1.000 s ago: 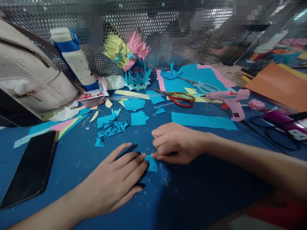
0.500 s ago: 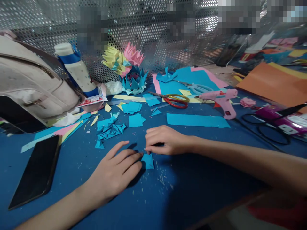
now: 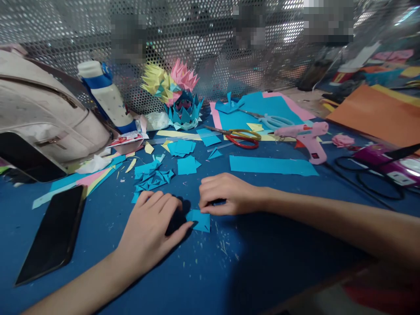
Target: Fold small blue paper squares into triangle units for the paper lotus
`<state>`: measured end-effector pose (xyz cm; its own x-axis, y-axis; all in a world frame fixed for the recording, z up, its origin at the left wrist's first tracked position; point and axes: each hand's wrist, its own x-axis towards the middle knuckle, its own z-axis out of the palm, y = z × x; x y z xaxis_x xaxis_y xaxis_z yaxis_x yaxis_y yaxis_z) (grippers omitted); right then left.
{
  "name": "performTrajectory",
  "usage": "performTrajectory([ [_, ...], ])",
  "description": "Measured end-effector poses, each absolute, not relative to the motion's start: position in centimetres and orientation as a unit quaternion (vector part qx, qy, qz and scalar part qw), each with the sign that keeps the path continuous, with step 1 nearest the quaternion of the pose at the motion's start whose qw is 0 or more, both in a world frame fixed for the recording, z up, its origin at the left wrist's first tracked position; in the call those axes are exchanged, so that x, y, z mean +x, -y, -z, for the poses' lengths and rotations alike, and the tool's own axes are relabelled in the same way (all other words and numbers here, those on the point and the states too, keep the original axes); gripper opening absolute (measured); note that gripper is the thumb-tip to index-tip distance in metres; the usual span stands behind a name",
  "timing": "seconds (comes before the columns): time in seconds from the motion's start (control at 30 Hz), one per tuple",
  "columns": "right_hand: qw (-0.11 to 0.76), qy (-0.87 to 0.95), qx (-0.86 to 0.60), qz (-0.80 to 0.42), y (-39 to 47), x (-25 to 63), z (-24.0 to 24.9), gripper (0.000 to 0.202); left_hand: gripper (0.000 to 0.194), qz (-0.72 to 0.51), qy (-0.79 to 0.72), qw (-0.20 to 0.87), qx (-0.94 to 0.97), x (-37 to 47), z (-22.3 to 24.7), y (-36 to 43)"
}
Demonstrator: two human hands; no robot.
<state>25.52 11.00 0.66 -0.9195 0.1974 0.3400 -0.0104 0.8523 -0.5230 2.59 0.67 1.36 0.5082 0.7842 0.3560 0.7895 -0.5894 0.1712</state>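
A small folded piece of blue paper lies flat on the blue table. My left hand is beside it, thumb stretched to the paper's left edge and the other fingers loosely bent, apart from the thumb. With fingers curled and thumb close to them, my right hand is at the paper's upper edge; its fingertips are partly hidden. Beyond my left hand sits a pile of folded blue paper pieces. Blue paper squares lie past my hands, and a long blue paper strip is behind my right hand.
Scissors, a pink glue gun and a purple device with a black cable are farther back. Paper flowers stand against a perforated metal screen. A phone, a bottle and a bag are left.
My left hand has drawn back leftward from the paper; its fingers have bent, and more of the paper's left side shows. My right hand stays almost in place.
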Motion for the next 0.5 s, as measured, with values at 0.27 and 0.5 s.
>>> performTrajectory([
  [0.27, 0.211, 0.944, -0.034, -0.253, -11.0, 25.5, -0.5, 0.017, 0.013, 0.196, 0.500, -0.153, -0.830, 3.8, -1.6, -1.3],
  [0.5, 0.207, 0.959, -0.009, -0.194, -10.8, 25.7, -0.5, 0.017, 0.010, 0.216, 0.500, -0.164, -0.822, 3.0, -1.7, -1.8],
])
